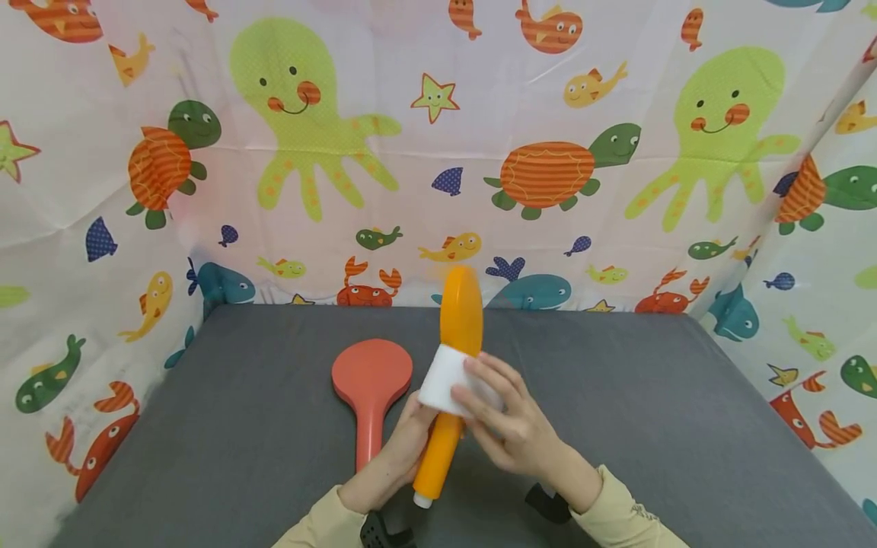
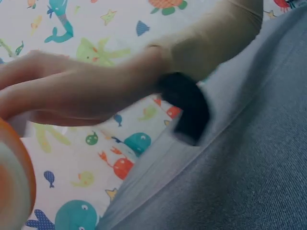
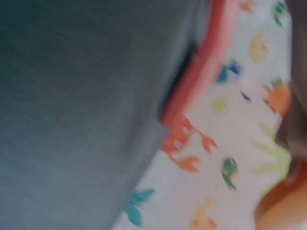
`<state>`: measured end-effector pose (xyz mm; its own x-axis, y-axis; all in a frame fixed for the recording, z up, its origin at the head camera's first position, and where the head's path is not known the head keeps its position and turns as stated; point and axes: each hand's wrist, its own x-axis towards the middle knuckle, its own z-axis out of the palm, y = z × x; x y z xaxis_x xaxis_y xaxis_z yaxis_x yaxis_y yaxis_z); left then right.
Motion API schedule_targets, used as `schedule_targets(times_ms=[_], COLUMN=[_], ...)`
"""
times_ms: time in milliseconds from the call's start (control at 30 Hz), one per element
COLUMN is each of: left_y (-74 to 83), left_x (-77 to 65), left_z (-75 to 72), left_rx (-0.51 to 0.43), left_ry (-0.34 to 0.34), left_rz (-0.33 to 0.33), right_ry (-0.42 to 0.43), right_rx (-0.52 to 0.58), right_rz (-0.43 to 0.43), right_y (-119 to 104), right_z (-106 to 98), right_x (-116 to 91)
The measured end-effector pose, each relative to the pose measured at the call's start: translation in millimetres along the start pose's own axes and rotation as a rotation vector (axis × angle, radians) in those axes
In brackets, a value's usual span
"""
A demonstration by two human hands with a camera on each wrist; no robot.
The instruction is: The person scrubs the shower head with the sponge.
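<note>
Red paddle (image 1: pixel 372 373) on table (image 1: pixel 260 411). Left hand (image 1: pixel 404 438) curled about handle of raised orange paddle (image 1: pixel 462 312); white cylinder (image 1: pixel 444 380) at its neck, gripped by right hand's (image 1: pixel 510 418) bent fingers. Likely positioning the cylinder; next calls for steady handle.

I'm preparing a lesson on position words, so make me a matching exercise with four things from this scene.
1. red paddle
2. orange paddle
3. white object
4. sea-animal cloth

a. partly covered by the right hand
b. hanging behind the table
c. lying on the table
d. held, handle toward the viewer

Pairs: 1-c, 2-d, 3-a, 4-b
</note>
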<state>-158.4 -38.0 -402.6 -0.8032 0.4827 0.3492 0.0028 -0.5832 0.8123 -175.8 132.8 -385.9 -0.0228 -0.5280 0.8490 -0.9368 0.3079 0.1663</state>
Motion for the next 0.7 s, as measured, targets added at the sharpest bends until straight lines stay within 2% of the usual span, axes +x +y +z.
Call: schedule_targets(times_ms=[67,167,233,300,367,467,633,700], left_y=[-5.1,-10.3,-11.2,-11.4,-9.3,0.0,14.0,13.2], left_x=[1.8,4.0,4.5,4.0,2.9,1.6,3.0,3.0], left_z=[-1.0,-1.5,-1.3,-2.0,-3.6,-4.1,-1.1,-1.0], left_rx=[0.002,-0.019,-0.022,-0.026,-0.013,-0.012,-0.09,-0.084], left_ry=[-0.031,-0.08,-0.084,-0.052,0.005,0.06,0.02,0.032], left_rz=[-0.026,-0.04,-0.046,-0.058,-0.071,-0.072,-0.053,-0.05], right_ry=[0.049,0.079,0.073,0.037,-0.007,-0.095,-0.225,-0.23], right_rx=[0.007,0.048,0.077,0.102,0.123,0.161,0.227,0.214], right_rz=[0.109,0.229,0.28,0.298,0.285,0.21,0.034,0.02], right_y=[8.1,13.9,12.3,6.3,-2.9,-21.0,-42.2,-40.6], right_z=[-1.0,-1.2,-1.1,-0.9,-0.4,0.0,-0.1,-0.2], right_x=[6.8,12.8,11.7,6.0,-1.9,-13.5,-22.8,-21.4])
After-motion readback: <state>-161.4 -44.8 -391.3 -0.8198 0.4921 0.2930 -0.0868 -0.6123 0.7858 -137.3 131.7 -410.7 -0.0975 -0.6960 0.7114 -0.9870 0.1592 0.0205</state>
